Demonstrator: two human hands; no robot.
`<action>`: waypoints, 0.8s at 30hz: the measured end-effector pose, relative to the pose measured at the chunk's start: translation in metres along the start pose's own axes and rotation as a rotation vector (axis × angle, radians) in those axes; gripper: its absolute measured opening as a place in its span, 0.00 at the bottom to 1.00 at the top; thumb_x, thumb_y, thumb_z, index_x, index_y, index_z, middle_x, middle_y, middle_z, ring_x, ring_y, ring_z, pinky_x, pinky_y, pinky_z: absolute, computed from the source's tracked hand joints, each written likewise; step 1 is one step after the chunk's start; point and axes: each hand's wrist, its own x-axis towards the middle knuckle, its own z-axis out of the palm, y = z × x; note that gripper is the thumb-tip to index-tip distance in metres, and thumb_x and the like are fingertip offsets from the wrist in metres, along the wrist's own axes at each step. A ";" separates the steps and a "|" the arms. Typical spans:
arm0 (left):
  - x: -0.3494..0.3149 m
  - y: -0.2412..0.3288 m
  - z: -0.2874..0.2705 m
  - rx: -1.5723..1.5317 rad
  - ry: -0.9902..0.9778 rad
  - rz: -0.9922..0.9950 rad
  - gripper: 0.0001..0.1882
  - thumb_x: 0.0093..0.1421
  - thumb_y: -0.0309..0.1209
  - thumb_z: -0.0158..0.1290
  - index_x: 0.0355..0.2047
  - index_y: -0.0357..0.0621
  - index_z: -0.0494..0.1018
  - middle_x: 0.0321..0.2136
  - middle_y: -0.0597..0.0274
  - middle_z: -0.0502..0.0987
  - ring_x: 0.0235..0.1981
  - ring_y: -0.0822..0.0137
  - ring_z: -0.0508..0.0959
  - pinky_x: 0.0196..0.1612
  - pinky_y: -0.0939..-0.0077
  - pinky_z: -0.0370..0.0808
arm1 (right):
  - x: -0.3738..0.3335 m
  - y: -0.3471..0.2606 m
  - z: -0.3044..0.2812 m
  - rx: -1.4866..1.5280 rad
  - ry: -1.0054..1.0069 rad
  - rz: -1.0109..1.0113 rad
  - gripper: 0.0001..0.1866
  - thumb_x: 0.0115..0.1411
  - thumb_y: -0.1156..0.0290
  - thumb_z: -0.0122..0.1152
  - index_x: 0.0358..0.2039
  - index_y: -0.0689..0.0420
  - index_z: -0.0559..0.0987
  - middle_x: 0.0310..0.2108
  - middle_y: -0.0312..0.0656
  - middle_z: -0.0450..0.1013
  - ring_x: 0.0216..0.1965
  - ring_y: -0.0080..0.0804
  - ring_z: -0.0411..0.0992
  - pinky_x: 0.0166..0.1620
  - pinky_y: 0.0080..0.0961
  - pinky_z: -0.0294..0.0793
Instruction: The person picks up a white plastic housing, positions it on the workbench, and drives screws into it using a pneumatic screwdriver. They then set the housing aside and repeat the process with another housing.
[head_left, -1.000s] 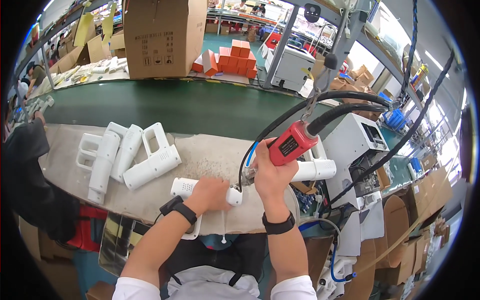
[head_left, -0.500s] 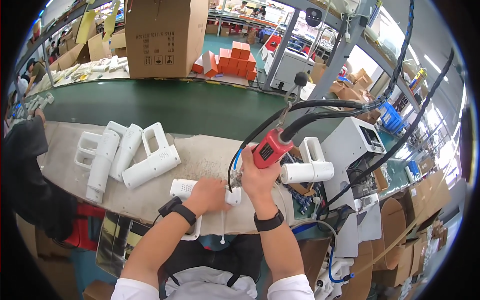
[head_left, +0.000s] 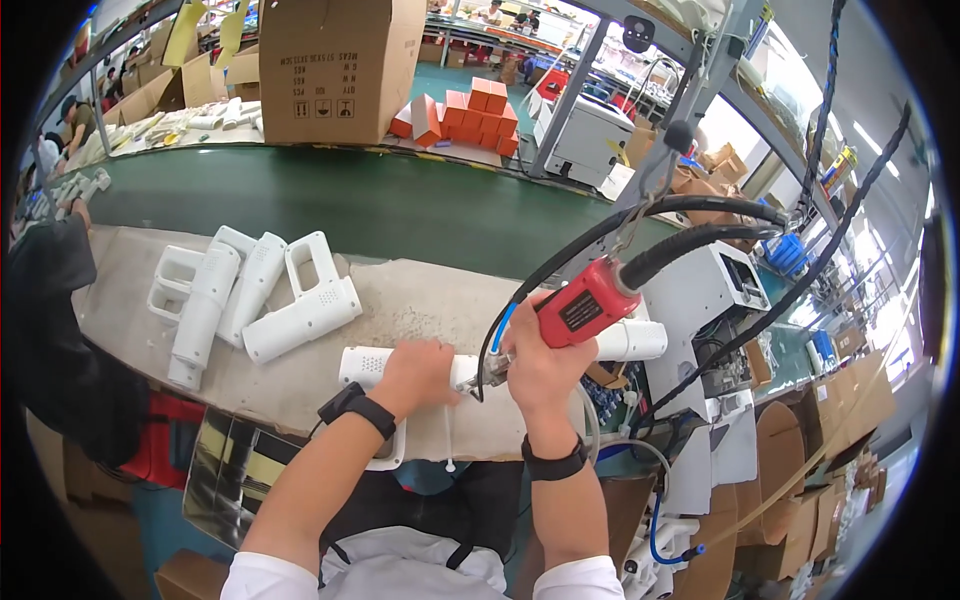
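Note:
My left hand (head_left: 420, 376) is closed over a white plastic handheld housing (head_left: 360, 366), pressing it to the cardboard-covered bench; its looped handle points toward me. My right hand (head_left: 545, 375) grips a red power screwdriver (head_left: 585, 302), which hangs from a hook and has thick black hoses. The tool is tilted, its metal tip (head_left: 470, 384) down at the housing's right end, beside my left fingers. Exact contact at the tip is hard to see. Another white housing (head_left: 642, 341) lies to the right, partly behind the screwdriver.
Several white housings (head_left: 305, 318) lie at the left of the bench cardboard (head_left: 400, 290). Beyond runs a green conveyor belt (head_left: 300, 200), with a large carton (head_left: 340, 70) and orange boxes (head_left: 475, 115) behind. A grey-white machine (head_left: 705, 285) stands right. Another person's dark sleeve (head_left: 50, 270) is at left.
The red screwdriver has swung rightward, its body tilting further over with my right hand, while its tip stays by the housing. My left hand keeps holding the housing, shifted slightly.

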 end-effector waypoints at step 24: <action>-0.038 -0.051 -0.015 -0.117 0.009 -0.028 0.42 0.31 0.58 0.67 0.40 0.38 0.72 0.38 0.52 0.75 0.45 0.53 0.75 0.48 0.63 0.72 | 0.026 -0.029 0.043 0.176 -0.063 -0.040 0.05 0.58 0.77 0.60 0.31 0.63 0.73 0.17 0.36 0.68 0.16 0.21 0.66 0.22 0.18 0.65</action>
